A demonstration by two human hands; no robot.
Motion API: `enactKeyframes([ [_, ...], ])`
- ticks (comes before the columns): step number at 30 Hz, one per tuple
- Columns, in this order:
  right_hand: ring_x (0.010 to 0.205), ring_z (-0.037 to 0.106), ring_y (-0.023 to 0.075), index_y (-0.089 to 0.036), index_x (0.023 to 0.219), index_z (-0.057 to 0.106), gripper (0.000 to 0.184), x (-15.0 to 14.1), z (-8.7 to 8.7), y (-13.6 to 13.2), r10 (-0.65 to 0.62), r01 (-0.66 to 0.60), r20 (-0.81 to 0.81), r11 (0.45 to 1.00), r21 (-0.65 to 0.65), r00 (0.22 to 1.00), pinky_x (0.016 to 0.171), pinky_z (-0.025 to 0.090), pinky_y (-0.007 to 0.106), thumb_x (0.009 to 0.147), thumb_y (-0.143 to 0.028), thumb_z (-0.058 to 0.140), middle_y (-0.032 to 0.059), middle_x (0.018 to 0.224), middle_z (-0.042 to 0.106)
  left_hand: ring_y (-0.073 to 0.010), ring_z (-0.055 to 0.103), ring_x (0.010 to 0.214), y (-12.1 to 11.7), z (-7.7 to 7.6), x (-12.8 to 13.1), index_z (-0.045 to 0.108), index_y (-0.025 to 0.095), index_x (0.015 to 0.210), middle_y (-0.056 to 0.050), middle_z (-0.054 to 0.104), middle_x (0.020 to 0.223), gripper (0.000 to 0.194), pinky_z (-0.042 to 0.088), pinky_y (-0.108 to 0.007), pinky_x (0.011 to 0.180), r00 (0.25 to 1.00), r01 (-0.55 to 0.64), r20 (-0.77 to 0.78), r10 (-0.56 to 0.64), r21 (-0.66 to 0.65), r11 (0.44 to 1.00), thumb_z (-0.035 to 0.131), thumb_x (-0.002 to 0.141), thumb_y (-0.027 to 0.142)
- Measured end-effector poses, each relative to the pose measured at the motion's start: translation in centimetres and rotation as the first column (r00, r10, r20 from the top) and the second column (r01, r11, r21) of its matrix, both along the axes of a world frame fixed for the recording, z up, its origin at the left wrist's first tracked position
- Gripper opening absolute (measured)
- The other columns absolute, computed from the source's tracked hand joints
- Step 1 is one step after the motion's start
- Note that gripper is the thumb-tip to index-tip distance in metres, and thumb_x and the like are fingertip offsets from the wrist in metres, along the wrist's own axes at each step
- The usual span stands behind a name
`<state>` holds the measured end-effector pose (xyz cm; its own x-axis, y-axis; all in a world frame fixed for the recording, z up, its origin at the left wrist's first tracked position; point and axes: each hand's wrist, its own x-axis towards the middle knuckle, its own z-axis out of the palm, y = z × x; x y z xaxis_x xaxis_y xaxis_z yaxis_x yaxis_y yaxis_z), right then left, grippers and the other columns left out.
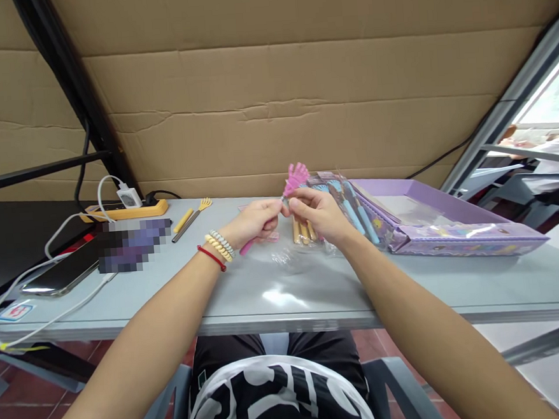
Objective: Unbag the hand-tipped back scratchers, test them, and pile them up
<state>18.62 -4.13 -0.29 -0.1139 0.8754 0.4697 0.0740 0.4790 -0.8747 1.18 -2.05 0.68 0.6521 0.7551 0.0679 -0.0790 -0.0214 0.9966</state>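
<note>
Above the middle of the table, both hands meet on a small back scratcher with a pink hand-shaped head (296, 177). My left hand (261, 218) is closed around its stem, and the fingers of my right hand (315, 208) pinch it just below the head. A pink handle (246, 247) shows under my left hand; whether it belongs to the same piece is hidden. Beyond my right hand lie blue back scratchers (351, 211) in clear wrapping. Several gold-coloured handles (304, 231) show between my hands, and crumpled clear plastic (287, 258) lies nearer me.
A purple box (468, 238) stands open on the right. To the left lie a yellow back scratcher (196, 216), a yellow handle (183, 220), a dark phone (64, 272) with white cables, and an orange power strip (150, 209). A cardboard wall (270, 76) rises behind the table.
</note>
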Motion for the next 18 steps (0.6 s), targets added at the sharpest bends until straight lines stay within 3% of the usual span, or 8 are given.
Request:
enactKeyframes([
  [3,0.047,0.044,0.0065,-0.016,0.079,0.064,0.036,-0.2,-0.4,0.1,0.104,-0.104,-0.011,0.994,-0.016,0.995,0.043,0.033,0.021,0.07,-0.051,0.071,-0.0031,0.056,0.053,-0.0038,0.027,0.034,-0.7,-0.1,0.3,0.056,0.02,0.076,0.006,0.039,0.048,0.033,0.026,-0.018,0.034,0.999,0.03,-0.046,-0.029,0.018,0.999,0.064,0.077,0.051],
  [8,0.05,0.047,0.0079,-0.017,0.074,0.061,0.04,-0.6,-0.7,0.7,0.028,-0.032,-0.189,0.999,-0.02,0.982,0.048,0.038,0.022,0.067,-0.054,0.072,-0.0031,0.055,0.052,-0.0051,0.035,0.039,-0.8,-0.3,0.9,0.052,0.019,0.069,0.005,0.044,0.051,0.028,0.043,-0.023,0.046,0.998,-0.055,-0.017,0.059,0.163,0.985,0.066,0.078,0.04],
  [13,0.049,0.045,0.0075,-0.016,0.071,0.061,0.045,-0.8,-0.4,1.0,-0.115,0.116,-0.203,0.993,-0.005,0.972,0.046,0.037,0.022,0.062,-0.059,0.073,-0.0027,0.053,0.051,-0.0062,0.033,0.041,-0.7,-0.5,1.8,0.049,0.019,0.063,0.005,0.039,0.051,0.031,0.041,-0.022,0.042,0.981,-0.177,-0.024,0.194,0.309,0.934,0.062,0.08,0.041],
  [18,0.043,0.04,0.0054,-0.016,0.067,0.059,0.047,-0.6,0.7,0.4,-0.203,0.215,-0.285,0.977,0.011,0.937,0.04,0.03,0.02,0.059,-0.06,0.075,-0.0044,0.049,0.047,-0.0071,0.033,0.042,-0.8,-0.4,2.1,0.051,0.019,0.066,0.004,0.038,0.053,0.03,0.036,-0.021,0.041,0.981,-0.153,-0.06,0.184,0.342,0.927,0.059,0.082,0.043],
])
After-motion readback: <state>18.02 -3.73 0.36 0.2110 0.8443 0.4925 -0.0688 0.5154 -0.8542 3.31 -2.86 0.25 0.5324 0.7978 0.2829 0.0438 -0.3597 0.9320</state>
